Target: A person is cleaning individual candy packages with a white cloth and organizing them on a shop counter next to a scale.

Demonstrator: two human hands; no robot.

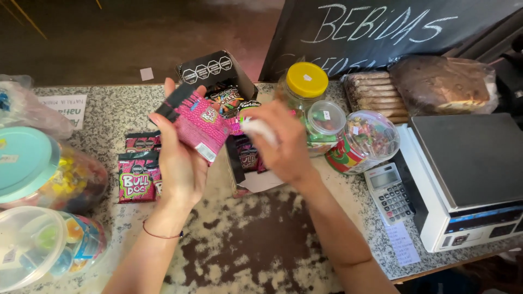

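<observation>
The left hand [182, 163] is raised over the speckled bench [261, 245], palm turned up and fingers closed round a small stack of pink and black sachets [199, 122]; the thumb lies behind the stack and the fingertips show past its upper edge. The right hand [283, 147] hangs just beside it, over an open black carton [229, 76], its fingers curled around something pale. That hand is blurred, so what it grips cannot be told for sure; it may be one more sachet. More sachets stand inside the carton, whose lid is tipped back.

On the bench under the left wrist lie two or three loose packets [139, 177] of the same kind, flat and overlapping. At the left edge sit a tub with a pale blue lid [24, 163], full of bright sweets, and nearer the camera a clear tub [32, 247] with a see-through lid.

Behind the right hand stands a jar with a yellow lid [306, 80], and beside it two clear jars of sweets [365, 136]. Further right are a grey calculator [388, 193] and a white scale [468, 179], touching side by side. Wrapped baked goods [441, 84] lie behind the scale, against a chalkboard [381, 27].
</observation>
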